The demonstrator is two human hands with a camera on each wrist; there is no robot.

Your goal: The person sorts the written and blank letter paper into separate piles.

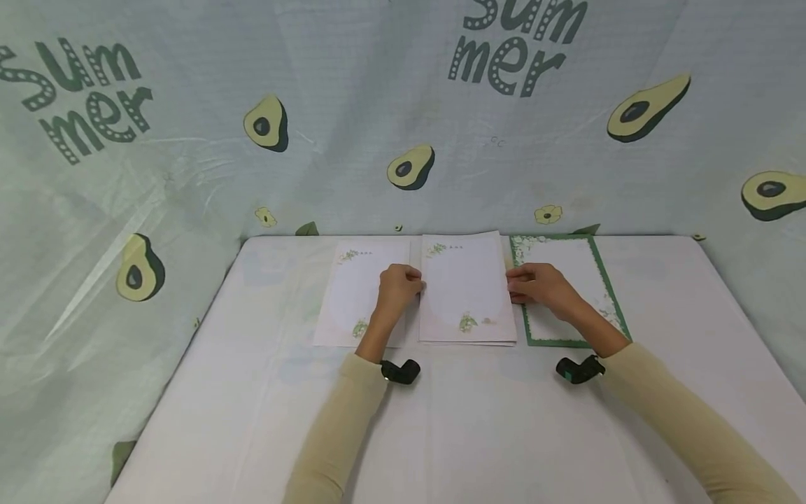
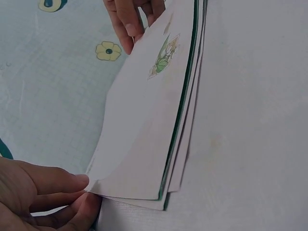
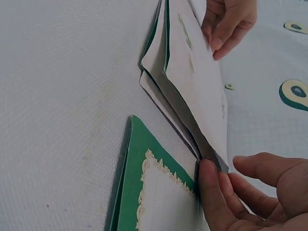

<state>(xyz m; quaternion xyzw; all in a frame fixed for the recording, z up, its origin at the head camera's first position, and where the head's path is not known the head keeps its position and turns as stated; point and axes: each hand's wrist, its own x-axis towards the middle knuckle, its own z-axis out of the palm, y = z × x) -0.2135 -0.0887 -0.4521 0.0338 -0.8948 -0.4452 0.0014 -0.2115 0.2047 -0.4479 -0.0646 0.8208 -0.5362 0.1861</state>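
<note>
A small stack of decorated paper sheets (image 1: 467,287), pale with a green plant print, lies between both hands. Its layers fan slightly apart at the near edge, showing green between them in the wrist views. My left hand (image 1: 398,287) pinches the stack's left edge; the left wrist view shows its fingertips (image 2: 79,182) at the edge. At the right edge, my right hand (image 1: 543,285) holds the paper between thumb and fingers. In the right wrist view, the right hand's fingers (image 3: 240,185) partly cover that edge.
To the left lies a similar pale printed sheet (image 1: 346,294), partly under the left forearm. A green-bordered sheet (image 1: 567,252) lies right, partly under the right hand. The white-covered table (image 1: 491,420) meets an avocado-print cloth (image 1: 340,182) at its back.
</note>
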